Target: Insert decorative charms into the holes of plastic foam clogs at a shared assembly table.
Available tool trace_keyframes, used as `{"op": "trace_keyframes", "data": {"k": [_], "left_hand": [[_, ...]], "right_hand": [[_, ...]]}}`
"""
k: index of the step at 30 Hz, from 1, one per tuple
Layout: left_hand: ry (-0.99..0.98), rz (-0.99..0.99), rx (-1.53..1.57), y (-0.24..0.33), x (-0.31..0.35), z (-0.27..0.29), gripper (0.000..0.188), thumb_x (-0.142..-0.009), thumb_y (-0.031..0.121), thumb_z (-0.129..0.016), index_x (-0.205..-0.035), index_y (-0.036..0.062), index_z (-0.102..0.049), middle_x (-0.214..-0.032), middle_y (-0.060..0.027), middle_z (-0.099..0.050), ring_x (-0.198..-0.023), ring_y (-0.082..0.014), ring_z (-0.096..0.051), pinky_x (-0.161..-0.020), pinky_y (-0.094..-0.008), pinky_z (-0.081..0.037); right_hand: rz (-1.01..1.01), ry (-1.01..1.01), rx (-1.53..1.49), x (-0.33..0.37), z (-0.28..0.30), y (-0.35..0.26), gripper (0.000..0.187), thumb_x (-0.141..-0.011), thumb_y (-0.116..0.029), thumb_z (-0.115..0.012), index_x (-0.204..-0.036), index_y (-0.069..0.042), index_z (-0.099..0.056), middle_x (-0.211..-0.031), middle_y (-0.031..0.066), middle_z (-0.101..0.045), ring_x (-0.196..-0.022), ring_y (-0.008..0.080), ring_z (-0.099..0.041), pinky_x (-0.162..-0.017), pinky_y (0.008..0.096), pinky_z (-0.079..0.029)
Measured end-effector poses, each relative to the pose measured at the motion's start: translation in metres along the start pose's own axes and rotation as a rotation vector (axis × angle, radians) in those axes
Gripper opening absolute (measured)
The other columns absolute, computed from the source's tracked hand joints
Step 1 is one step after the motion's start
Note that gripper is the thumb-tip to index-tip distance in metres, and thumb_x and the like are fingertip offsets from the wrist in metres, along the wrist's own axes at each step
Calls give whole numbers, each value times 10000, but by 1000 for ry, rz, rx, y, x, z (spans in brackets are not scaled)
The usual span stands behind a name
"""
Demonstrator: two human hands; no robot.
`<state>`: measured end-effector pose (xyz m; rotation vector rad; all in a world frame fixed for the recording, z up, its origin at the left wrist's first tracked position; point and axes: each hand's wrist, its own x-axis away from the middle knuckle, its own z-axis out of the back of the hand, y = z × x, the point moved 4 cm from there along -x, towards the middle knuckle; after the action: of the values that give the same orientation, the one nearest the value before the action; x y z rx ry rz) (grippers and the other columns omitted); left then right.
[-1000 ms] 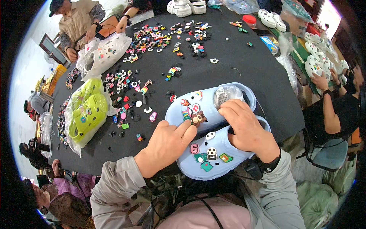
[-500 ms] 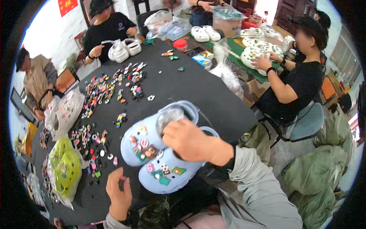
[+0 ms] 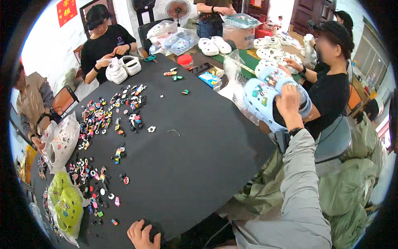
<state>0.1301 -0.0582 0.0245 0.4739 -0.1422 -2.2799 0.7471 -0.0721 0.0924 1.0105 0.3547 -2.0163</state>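
Note:
A pair of light blue clogs with colourful shoe charms on their tops is held up past the table's right edge. My right hand is closed around them near the heels, its arm stretched out. In front of them sits a co-worker in black, partly covered by the shoes. My left hand rests at the table's near edge, fingers apart and nothing in them. Many loose shoe charms lie in clusters on the left half of the black table. A single charm is nearest to my left hand.
Bagged yellow-green clogs and a bagged white pair lie along the left edge. White clogs stand by a person across the table. Beyond are scissors, a red-lidded jar and more white clogs. Green sacks sit at right.
My right hand has carried the blue clogs from the table's middle to the far right. My left hand has come down to the near edge. A thin strand now shows on the table.

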Motion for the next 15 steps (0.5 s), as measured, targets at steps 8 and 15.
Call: {"op": "trace_keyframes", "data": {"k": [8,15], "left_hand": [[14,63,4,-6,-2,6,353,-771,156,-698,-1093,47,-602,-1188,-167,-564,-1095,-381,-517,-939,-495,-381],[24,58,30,-16,-4,-7,349,-700,316,-766,-990,170,-640,-1160,-32,-586,-1083,-238,-540,-887,-449,-392]], "right_hand": [[-25,-234,41,4,-104,-9,195,-740,-168,-628,-881,-34,-606,-958,161,-628,-959,342,-571,-841,448,-449],[194,-542,-325,4,-158,5,372,-830,-226,-531,-1101,29,-551,-1121,288,-549,-1060,461,-489,-918,503,-382]]}}
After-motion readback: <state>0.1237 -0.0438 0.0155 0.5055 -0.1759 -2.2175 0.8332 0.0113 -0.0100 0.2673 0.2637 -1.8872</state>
